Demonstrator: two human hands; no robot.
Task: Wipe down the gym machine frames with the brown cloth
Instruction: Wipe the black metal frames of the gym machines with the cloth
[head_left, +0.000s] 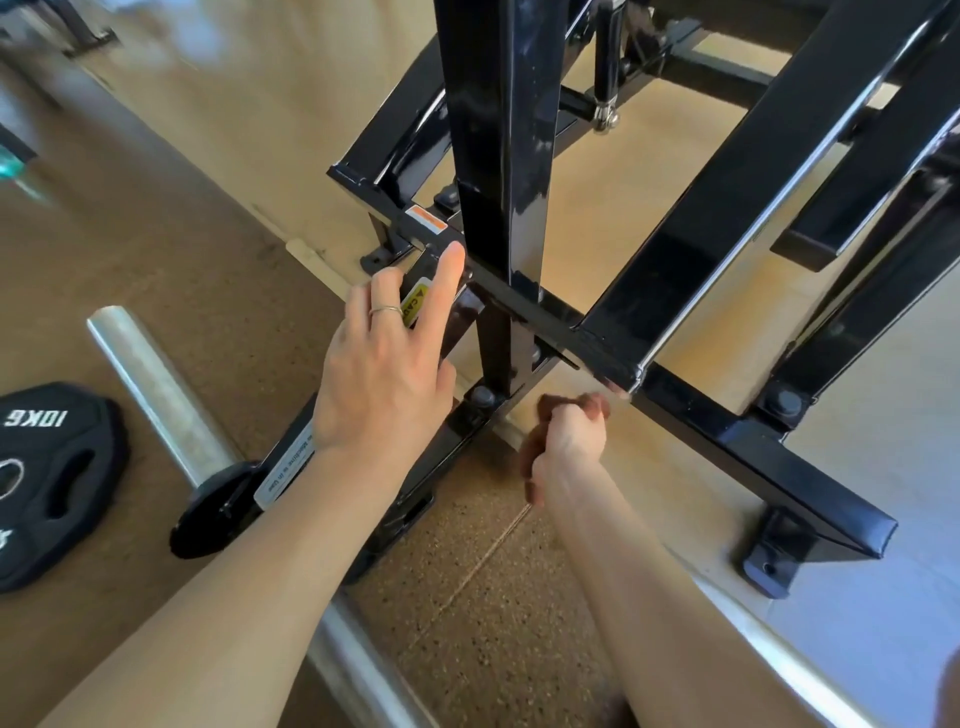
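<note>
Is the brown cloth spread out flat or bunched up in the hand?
Bunched up. Only a small brown wad of the cloth shows, gripped in the right hand beside the black frame.

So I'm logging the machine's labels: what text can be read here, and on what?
"10KG", upside down: black weight plate.
"CA...", rest hidden by the left hand: yellow sticker.
"...Machine is in use": white label; other lines blurred.
Orange-and-white sticker: unreadable.
</note>
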